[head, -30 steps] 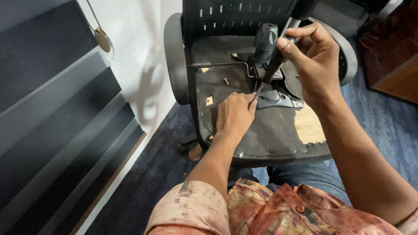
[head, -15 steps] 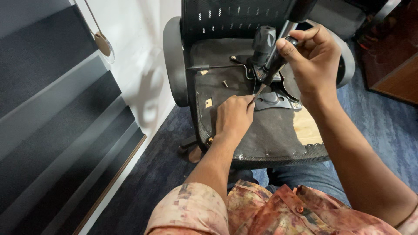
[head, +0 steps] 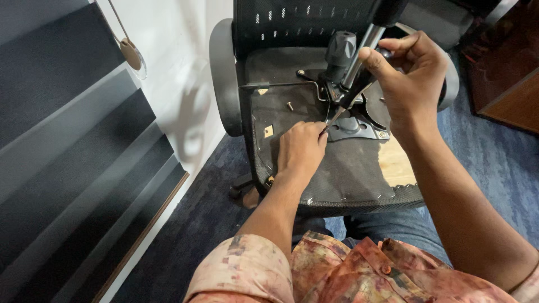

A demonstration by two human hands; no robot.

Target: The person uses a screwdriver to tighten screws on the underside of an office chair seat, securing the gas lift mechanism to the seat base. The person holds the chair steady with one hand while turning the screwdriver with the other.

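While the right hand (head: 407, 84) is gripping the black-handled screwdriver (head: 352, 96) closed-fisted, its tip is angling down beside the grey metal mounting plate (head: 359, 126) near the middle of the overturned black office chair seat (head: 337, 174). The left hand (head: 300, 148) is pinching at the tip, likely steadying a screw; keeping the shaft square should prevent slipping. The screw itself is being hidden by fingertips.

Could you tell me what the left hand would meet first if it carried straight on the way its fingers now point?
Probably the screwdriver tip, which sits right at the left hand fingers, and just beyond it the metal plate under the chair seat. Depth is hard to judge from this one view.
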